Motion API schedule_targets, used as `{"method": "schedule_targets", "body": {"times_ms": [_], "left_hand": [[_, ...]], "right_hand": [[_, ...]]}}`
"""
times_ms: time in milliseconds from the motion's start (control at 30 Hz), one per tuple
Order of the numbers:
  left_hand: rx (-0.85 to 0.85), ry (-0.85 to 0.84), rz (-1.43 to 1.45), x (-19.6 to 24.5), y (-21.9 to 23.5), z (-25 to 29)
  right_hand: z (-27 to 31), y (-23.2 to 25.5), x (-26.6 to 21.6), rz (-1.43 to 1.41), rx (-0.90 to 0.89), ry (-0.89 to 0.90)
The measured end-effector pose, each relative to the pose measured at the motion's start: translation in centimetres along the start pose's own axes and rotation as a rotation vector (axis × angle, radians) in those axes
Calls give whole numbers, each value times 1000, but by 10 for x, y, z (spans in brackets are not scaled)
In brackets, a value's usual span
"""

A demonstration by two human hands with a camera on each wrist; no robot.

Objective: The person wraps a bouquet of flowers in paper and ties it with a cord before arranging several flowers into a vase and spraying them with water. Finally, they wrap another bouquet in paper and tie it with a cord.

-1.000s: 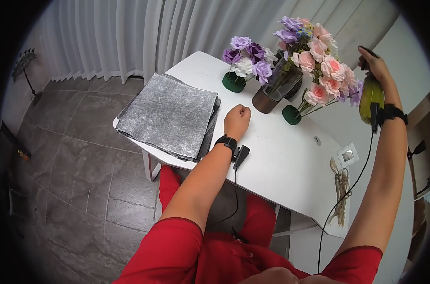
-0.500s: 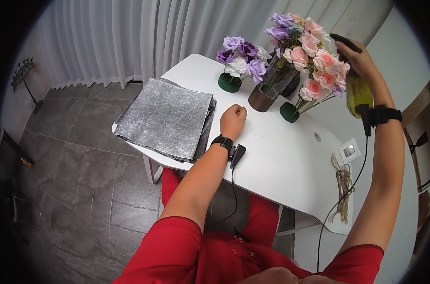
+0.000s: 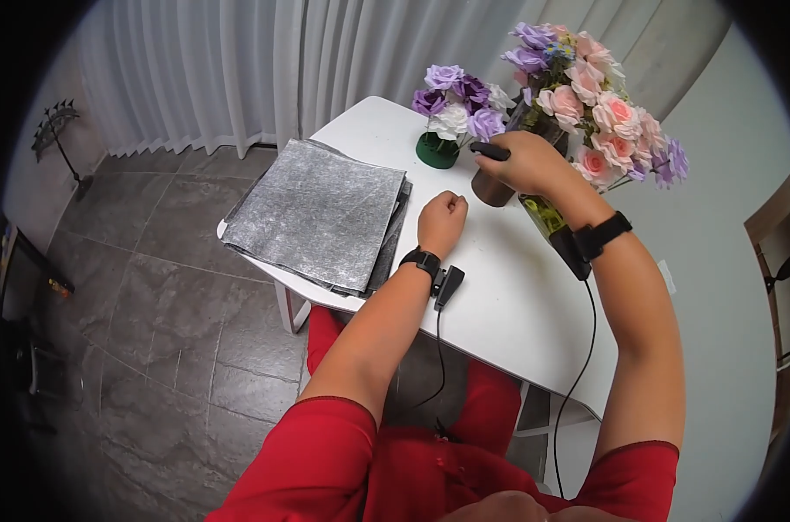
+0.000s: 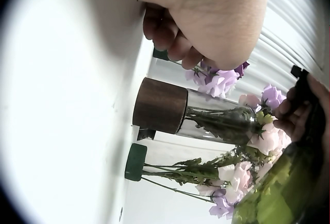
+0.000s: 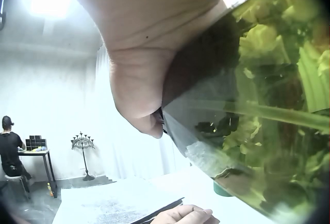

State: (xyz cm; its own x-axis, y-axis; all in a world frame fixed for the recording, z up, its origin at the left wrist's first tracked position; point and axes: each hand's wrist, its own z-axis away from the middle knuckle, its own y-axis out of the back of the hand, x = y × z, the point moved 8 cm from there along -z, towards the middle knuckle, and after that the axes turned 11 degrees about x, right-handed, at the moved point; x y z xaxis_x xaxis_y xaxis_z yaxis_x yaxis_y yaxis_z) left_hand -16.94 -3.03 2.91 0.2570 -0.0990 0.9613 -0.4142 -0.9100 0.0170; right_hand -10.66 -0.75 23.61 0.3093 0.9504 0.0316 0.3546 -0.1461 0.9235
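Note:
My right hand [image 3: 534, 163] grips a spray bottle by its neck, its black spray head [image 3: 490, 151] pointing left and its yellow-green see-through body [image 3: 543, 213] below the palm. The bottle is raised in front of a clear vase with a brown base [image 4: 161, 105], filled with pink and purple artificial roses [image 3: 617, 116]. My left hand [image 3: 443, 224] rests on the white table, fingers curled in with nothing in them. Beyond it stands a smaller bunch of purple and white roses [image 3: 451, 121] in a green foam base [image 3: 436, 151]. Another green base [image 4: 135, 162] holds more roses beside the vase.
A stack of grey speckled sheets [image 3: 316, 213] lies left of my left hand, over the table's [image 3: 499, 300] left part. Black camera cables hang from both wrists. In the right wrist view a person [image 5: 11, 149] sits far off near a candelabra [image 5: 85, 154].
My right hand has carried the spray bottle leftward from the table's right side to in front of the vase. My left hand has stayed on the table.

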Motion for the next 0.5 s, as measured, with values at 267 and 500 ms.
{"method": "schedule_targets", "body": {"times_ms": [267,500], "left_hand": [[-28,3,-90,6,0,1],[22,-35,-108,10,4,1]], "right_hand": [[-26,6,32,-191,84,-268],[8,26,93,-307,232,-279]]}}
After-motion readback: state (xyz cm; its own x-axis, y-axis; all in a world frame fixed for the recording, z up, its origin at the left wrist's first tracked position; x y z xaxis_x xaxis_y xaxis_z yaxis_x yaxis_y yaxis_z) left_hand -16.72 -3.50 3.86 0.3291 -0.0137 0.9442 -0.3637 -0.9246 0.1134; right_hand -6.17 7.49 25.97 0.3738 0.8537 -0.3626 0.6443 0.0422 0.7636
